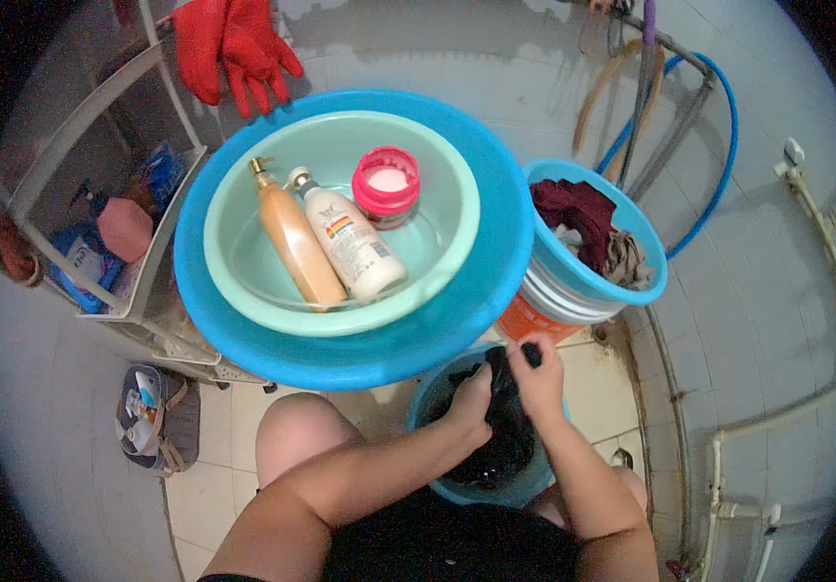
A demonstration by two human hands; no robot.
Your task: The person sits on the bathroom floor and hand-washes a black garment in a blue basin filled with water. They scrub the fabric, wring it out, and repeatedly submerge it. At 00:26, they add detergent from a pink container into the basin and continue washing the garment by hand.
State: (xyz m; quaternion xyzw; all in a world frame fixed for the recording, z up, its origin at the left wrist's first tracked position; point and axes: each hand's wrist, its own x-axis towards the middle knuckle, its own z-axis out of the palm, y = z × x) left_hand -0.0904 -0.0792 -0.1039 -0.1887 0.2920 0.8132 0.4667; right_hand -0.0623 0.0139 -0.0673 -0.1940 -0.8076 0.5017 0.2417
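Low in front of me is a light blue bucket [422, 396] with dark wet cloth and dark water in it. Above its opening, my right hand [536, 380] pinches a black cloth [501, 376], fingertips pressed together. My left hand [471, 403] is closed on the same cloth just to the left, its fingers partly hidden. The cloth's lower part hangs into the bucket, where it merges with the dark contents. What kind of garment it is cannot be made out.
A blue basin [195, 291] holds a mint green basin [233, 291] with two pump bottles [345, 238] and a pink jar [386, 199]. Right of it, a blue tub [653, 286] of clothes rests on a white bucket [558, 301]. Red gloves [233, 48], a shelf [131, 301] and a basket [177, 427] stand left.
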